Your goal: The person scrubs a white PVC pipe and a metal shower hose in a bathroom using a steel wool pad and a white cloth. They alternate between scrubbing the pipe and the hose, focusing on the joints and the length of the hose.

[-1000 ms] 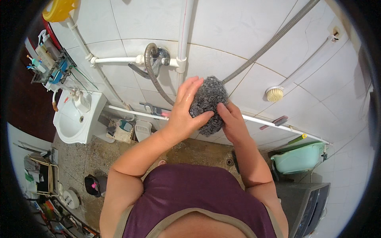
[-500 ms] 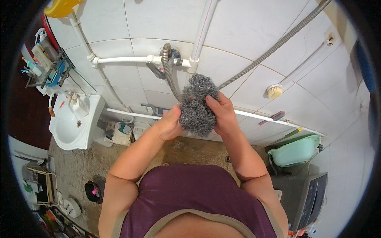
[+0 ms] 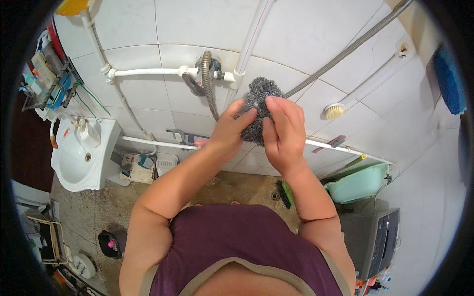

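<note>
Between my two hands, in front of the tiled wall, is a grey, shiny, curly clump that looks like a steel wool scourer (image 3: 255, 124). My left hand (image 3: 231, 126) grips its left side, with the thumb laid across the front. From the right, my right hand (image 3: 286, 129) closes on it, its fingers bent over the front surface. The top of the clump sticks out above both hands, and parts of it are hidden behind the fingers.
A faucet with a metal hose (image 3: 207, 81) and white pipes is on the wall ahead. A white sink (image 3: 74, 170) stands left, a green basin (image 3: 358, 185) and grey washing machine (image 3: 370, 241) right. A long-handled brush (image 3: 334, 112) hangs on the right wall. A black bin (image 3: 109, 244) sits on the floor.
Both hands and the scourer have moved up and slightly right. The clump looks more compact, and the right-hand fingers now cover more of its front. A green and black brush shows beside the right forearm.
</note>
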Action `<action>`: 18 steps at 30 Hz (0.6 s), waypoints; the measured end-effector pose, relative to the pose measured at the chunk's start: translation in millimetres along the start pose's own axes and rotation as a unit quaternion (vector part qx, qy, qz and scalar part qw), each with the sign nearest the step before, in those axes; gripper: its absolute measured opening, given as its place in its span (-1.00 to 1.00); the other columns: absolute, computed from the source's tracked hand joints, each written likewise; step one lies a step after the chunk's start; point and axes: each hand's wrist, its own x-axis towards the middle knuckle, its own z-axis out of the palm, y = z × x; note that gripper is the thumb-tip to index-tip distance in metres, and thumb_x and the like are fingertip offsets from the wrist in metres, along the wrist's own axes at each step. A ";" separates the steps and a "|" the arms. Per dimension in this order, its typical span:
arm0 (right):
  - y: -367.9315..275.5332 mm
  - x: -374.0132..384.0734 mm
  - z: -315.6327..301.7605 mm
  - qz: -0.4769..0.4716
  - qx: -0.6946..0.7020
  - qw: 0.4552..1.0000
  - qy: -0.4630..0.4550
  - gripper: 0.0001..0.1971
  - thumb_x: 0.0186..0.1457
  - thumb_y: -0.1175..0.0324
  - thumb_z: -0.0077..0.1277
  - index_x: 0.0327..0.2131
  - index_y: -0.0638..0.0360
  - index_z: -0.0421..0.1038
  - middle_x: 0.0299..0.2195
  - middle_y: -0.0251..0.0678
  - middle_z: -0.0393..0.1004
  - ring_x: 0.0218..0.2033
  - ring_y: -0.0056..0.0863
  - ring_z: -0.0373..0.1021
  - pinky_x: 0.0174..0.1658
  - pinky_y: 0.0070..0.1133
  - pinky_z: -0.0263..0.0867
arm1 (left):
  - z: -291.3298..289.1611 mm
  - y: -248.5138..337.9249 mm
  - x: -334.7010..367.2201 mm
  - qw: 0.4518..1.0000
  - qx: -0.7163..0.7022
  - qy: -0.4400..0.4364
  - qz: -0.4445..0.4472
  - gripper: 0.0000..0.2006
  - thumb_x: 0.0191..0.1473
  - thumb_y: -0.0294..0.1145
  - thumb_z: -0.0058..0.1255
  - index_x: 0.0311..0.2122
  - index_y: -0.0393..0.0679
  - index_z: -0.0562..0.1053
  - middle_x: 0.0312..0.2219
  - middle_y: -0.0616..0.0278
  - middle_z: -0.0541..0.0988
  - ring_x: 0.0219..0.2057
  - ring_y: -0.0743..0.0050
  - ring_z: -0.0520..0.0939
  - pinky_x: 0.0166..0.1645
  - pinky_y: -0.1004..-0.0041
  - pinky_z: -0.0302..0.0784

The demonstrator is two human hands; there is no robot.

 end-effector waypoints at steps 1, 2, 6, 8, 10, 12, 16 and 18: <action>6.4 3.2 -0.1 -0.015 0.019 0.999 -0.027 -0.61 -0.11 0.58 0.08 -0.10 0.32 0.39 -0.10 -0.10 0.36 -0.13 -0.17 0.32 -0.06 -0.33 0.22 | 3.9 -3.7 7.3 1.000 -0.005 -0.007 0.017 -0.75 0.19 -0.39 -0.08 -0.04 -0.17 0.27 -0.19 0.24 0.46 -0.15 0.50 0.51 -0.09 0.46 0.48; 11.6 7.9 0.7 -0.020 0.013 0.999 -0.049 -0.64 -0.07 0.53 0.07 -0.11 0.32 0.37 -0.11 -0.09 0.37 -0.13 -0.12 0.34 -0.04 -0.31 0.22 | 7.0 -5.3 14.6 1.000 0.003 0.002 0.017 -0.74 0.20 -0.38 -0.09 -0.04 -0.16 0.25 -0.18 0.25 0.44 -0.16 0.52 0.50 -0.10 0.49 0.46; 51.3 16.7 5.3 -0.068 -0.023 0.994 -0.077 -0.63 -0.05 0.47 0.08 -0.10 0.32 0.37 -0.08 -0.07 0.37 -0.06 -0.08 0.30 0.02 -0.29 0.20 | 19.7 -22.9 45.8 0.996 -0.038 0.042 0.076 -0.75 0.17 -0.40 -0.07 -0.05 -0.17 0.29 -0.23 0.29 0.45 -0.22 0.61 0.49 -0.18 0.55 0.44; 68.8 23.8 7.9 -0.076 -0.040 0.990 -0.111 -0.62 -0.04 0.44 0.09 -0.09 0.31 0.37 -0.06 -0.06 0.36 -0.01 -0.07 0.28 0.05 -0.28 0.19 | 20.8 -32.8 57.9 0.992 -0.051 0.055 0.101 -0.74 0.17 -0.39 -0.06 -0.06 -0.17 0.28 -0.25 0.30 0.45 -0.25 0.64 0.49 -0.24 0.57 0.44; 85.3 23.2 14.4 -0.083 -0.044 0.982 -0.165 -0.59 -0.04 0.39 0.10 -0.07 0.30 0.37 -0.01 -0.06 0.35 0.03 -0.08 0.25 0.08 -0.27 0.17 | 23.0 -41.9 67.9 0.989 -0.065 0.081 0.107 -0.73 0.16 -0.38 -0.05 -0.06 -0.17 0.27 -0.26 0.31 0.45 -0.28 0.67 0.49 -0.30 0.59 0.42; 94.8 21.8 19.2 -0.091 -0.050 0.975 -0.197 -0.55 -0.05 0.35 0.12 -0.05 0.28 0.37 0.04 -0.08 0.32 0.06 -0.11 0.23 0.10 -0.27 0.16 | 21.2 -51.0 77.6 0.985 -0.073 0.104 0.115 -0.72 0.15 -0.37 -0.03 -0.06 -0.16 0.26 -0.27 0.31 0.45 -0.31 0.68 0.49 -0.34 0.62 0.40; 102.9 17.4 22.1 -0.090 -0.060 0.969 -0.222 -0.48 -0.09 0.29 0.16 -0.01 0.26 0.35 0.10 -0.11 0.27 0.13 -0.17 0.18 0.14 -0.27 0.12 | 20.0 -56.8 84.8 0.983 -0.053 0.147 0.092 -0.67 0.17 -0.38 -0.10 0.02 -0.16 0.19 -0.19 0.24 0.44 -0.20 0.58 0.49 -0.22 0.57 0.45; 107.2 11.4 17.4 -0.079 -0.055 0.965 -0.243 -0.43 -0.10 0.25 0.17 0.02 0.25 0.33 0.12 -0.11 0.25 0.15 -0.18 0.15 0.16 -0.26 0.10 | 20.3 -58.3 83.7 0.984 -0.031 0.158 0.072 -0.66 0.20 -0.37 -0.14 0.05 -0.16 0.18 -0.13 0.20 0.43 -0.13 0.51 0.49 -0.14 0.53 0.48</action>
